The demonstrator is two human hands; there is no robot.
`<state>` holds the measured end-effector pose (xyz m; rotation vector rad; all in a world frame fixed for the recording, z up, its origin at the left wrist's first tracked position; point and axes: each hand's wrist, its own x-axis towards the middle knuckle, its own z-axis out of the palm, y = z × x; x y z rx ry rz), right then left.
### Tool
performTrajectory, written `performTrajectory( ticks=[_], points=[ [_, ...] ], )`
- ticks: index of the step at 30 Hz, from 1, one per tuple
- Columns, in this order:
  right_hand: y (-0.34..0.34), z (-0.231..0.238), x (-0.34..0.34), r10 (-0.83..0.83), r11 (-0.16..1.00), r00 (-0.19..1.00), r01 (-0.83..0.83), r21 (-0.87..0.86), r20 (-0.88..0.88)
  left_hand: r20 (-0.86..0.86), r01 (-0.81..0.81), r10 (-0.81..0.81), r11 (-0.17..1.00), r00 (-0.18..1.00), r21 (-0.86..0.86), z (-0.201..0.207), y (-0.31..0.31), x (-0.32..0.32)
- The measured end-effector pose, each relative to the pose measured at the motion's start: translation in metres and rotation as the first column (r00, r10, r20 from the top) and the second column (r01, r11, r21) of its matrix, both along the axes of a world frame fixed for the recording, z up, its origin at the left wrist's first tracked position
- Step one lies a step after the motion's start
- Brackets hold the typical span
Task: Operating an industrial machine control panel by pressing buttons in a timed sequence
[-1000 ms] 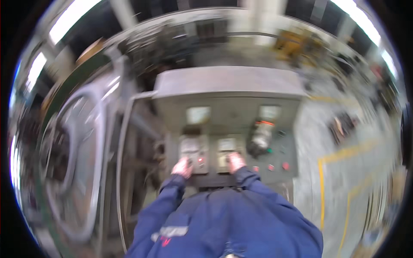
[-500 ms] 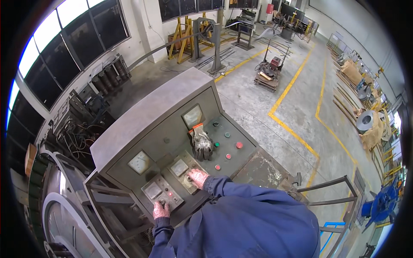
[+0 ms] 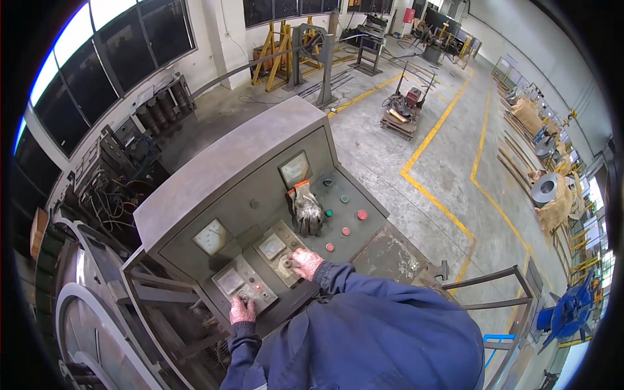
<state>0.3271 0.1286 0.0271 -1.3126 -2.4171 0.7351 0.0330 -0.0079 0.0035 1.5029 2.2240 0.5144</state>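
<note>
My left hand [image 3: 242, 310], in a thin clear glove, has its fingers closed round a small knob [image 3: 245, 299] at the lower edge of the left control box [image 3: 231, 283]. That box carries a square meter and a lit red lamp [image 3: 258, 286]. To the right, my right hand [image 3: 308, 262], gloved likewise, pinches at the side of a round dial knob [image 3: 286, 263] on the second control box [image 3: 272, 246]. Both boxes sit on a sloping grey console [image 3: 312, 286]. A pair of soiled work gloves [image 3: 307, 211] with orange cuffs lies above my right hand.
Red push buttons [image 3: 346, 231] and green ones [image 3: 329, 213] dot the panel's right side. Two larger meters [image 3: 210, 236] are set in the upright face. Metal railings [image 3: 494, 292] flank the console. A wheeled cart [image 3: 402, 110] stands on the yellow-lined floor beyond.
The whole view has shifted slightly. My right fingers have eased a little to the right, so more of the dial knob shows. My left hand stays at its knob.
</note>
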Motion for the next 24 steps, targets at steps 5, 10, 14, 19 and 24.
performTrajectory(
  ticks=[5, 10, 14, 19, 24],
  points=[
    [0.0, 0.004, 0.005, -0.053, 0.995, 0.998, 0.049, -0.09, -0.041, 0.014, -0.021, 0.022, 0.999, 1.0, -0.049, 0.009, 0.004, 0.004],
    [0.006, -0.01, 0.013, -0.079, 0.991, 0.99, 0.066, -0.115, -0.116, 0.007, -0.044, 0.044, 0.999, 0.999, -0.018, 0.004, 0.006, 0.004],
    [0.01, -0.01, 0.019, -0.106, 0.99, 0.981, 0.089, -0.111, -0.163, -0.002, -0.045, 0.045, 0.998, 0.999, -0.041, 0.006, 0.011, 0.002],
    [0.014, -0.02, 0.024, 0.005, 1.0, 0.999, -0.006, -0.007, -0.044, 0.11, -0.042, 0.051, 0.996, 0.993, -0.081, -0.004, -0.002, -0.008],
    [0.018, -0.072, 0.035, -0.091, 0.991, 0.977, 0.108, 0.079, -0.193, 0.098, -0.041, 0.05, 0.995, 0.994, -0.091, -0.005, -0.008, -0.006]
  ],
)
